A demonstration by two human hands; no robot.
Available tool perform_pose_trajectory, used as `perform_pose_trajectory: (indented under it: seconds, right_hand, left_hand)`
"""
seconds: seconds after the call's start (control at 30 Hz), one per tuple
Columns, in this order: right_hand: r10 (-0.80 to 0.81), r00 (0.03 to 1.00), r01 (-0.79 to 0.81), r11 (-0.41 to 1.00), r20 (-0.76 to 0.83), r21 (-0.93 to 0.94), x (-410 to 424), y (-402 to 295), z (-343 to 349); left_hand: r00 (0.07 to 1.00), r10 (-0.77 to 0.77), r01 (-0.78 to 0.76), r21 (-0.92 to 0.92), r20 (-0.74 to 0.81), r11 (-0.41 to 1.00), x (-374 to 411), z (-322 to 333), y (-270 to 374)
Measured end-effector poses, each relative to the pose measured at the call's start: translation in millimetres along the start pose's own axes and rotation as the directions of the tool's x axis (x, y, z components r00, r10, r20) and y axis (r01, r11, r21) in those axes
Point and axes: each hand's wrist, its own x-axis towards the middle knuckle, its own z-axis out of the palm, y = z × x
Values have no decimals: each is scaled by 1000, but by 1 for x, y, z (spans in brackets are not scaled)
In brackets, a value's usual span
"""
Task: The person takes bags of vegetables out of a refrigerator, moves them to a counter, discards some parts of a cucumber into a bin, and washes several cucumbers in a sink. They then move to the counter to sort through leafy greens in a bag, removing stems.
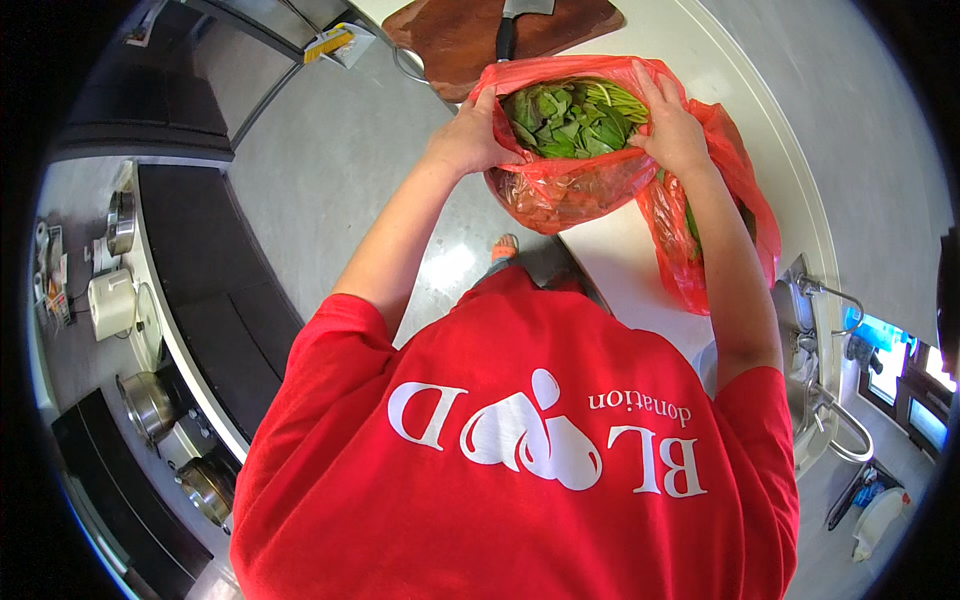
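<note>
A red plastic bag [577, 187] is spread wide at the top centre, with leafy greens [574, 124] and thin green stems inside. My left hand [476, 135] grips the left side of its rim, thumb at the near edge. On the right side, my right hand [671, 124] holds the rim, its fingers on the far edge and its thumb inside by the stems. A second red plastic bag [739, 157] with some greens lies on the counter under my right forearm. Beyond the first bag, a cleaver [506, 37] with a black handle rests on a brown wooden cutting board [450, 45].
The white countertop [630, 247] runs along the right to a steel sink [795, 300] with taps. A broom and dustpan [337, 45] stand far left. Pots [150, 405] and a white appliance [112, 304] are on the left counter.
</note>
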Motion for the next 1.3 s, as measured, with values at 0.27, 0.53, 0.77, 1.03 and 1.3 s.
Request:
perform_pose_trajectory:
  seconds: [0.27, 0.53, 0.77, 1.03, 1.3]
  right_hand:
    - [-88, 995, 88, 996, 49, -7, 11, 0, 7]
    - [-382, 900, 406, 909, -210, 89, 7, -45, -5]
    - [-341, 940, 341, 940, -11, 15, 59, -45, 55]
    - [-160, 945, 135, 985, 286, 106, 125, -30, 37]
    - [-147, 974, 80, 935, 172, 347, 126, 1, 22]
  left_hand:
    - [999, -6, 12, -190, 35, 982, 6, 26, -31]
    - [999, 41, -28, -507, 14, 862, 9, 29, -33]
    - [999, 28, -37, -468, -27, 883, -1, 28, -31]
    - [999, 27, -38, -359, -36, 933, -12, 19, -43]
    - [999, 30, -33, -515, -16, 856, -3, 8, -41]
